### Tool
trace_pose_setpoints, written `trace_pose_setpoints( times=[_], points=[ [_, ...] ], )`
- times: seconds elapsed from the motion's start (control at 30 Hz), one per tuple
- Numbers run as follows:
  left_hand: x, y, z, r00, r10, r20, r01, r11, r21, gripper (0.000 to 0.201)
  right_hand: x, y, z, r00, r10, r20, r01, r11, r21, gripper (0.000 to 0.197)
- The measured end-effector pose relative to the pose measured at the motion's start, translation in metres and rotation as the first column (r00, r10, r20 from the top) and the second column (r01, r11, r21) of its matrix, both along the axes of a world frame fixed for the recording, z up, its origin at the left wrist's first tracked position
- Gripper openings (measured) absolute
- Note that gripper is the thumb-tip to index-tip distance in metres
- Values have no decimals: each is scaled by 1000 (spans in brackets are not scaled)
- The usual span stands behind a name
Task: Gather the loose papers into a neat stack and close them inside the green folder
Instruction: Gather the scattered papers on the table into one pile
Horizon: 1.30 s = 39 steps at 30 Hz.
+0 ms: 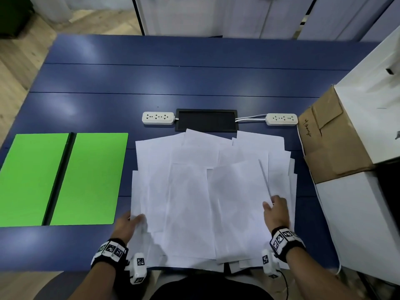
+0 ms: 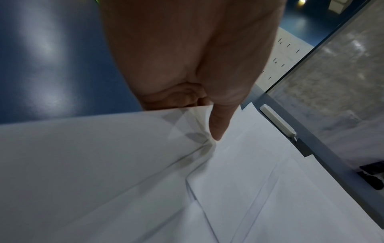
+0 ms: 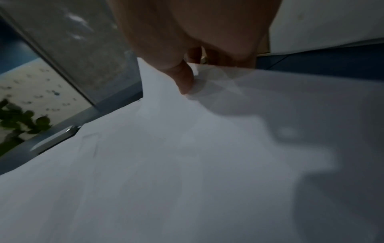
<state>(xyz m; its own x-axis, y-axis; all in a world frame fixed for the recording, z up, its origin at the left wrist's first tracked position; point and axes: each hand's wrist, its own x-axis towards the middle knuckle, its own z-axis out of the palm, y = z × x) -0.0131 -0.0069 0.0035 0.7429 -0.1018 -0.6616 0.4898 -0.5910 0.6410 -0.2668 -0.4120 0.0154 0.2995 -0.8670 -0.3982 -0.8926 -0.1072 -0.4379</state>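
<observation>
Several loose white papers [image 1: 194, 191] lie fanned out and overlapping in the middle of the blue table [image 1: 173, 79]. The green folder [image 1: 91, 178] lies open and flat to their left, its dark spine [image 1: 60, 178] running down the centre. My left hand [image 1: 129, 223] pinches the left edge of the papers [image 2: 104, 164], thumb [image 2: 218, 125] on top and the other fingers curled underneath. On the right side, my right hand [image 1: 275, 207] pinches the lifted edge of a sheet [image 3: 207, 156], thumb [image 3: 185, 78] above it and fingers below.
Behind the papers sit two white power strips [image 1: 158, 118] [image 1: 281, 119] and a black cable hatch [image 1: 206, 120]. An open cardboard box [image 1: 331, 139] and white boxes [image 1: 363, 224] crowd the right edge. The papers overhang the table's near edge.
</observation>
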Motion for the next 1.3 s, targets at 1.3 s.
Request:
trace_pose_setpoints(
  times=[1.3],
  points=[
    [-2,6,1,997,51,-59,-62,978,-201,24,129,166,-5,961,-13,277,-120,882,457,48]
  ],
)
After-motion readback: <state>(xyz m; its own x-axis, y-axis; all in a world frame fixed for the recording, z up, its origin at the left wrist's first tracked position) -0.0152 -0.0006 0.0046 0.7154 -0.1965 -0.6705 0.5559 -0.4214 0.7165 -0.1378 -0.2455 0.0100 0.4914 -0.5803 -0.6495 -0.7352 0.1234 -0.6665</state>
